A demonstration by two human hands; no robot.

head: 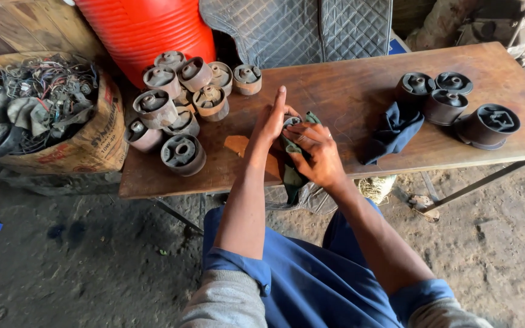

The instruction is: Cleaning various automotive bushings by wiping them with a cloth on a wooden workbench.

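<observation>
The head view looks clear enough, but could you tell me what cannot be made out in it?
- Round part between the hands: mostly hidden by the left hand, right hand and green cloth.
- Red drum: top cut off by the upper edge.
- Wire bundle in the cardboard box: too tangled and small to separate.
- Wooden table legs: largely hidden beneath the tabletop.
</observation>
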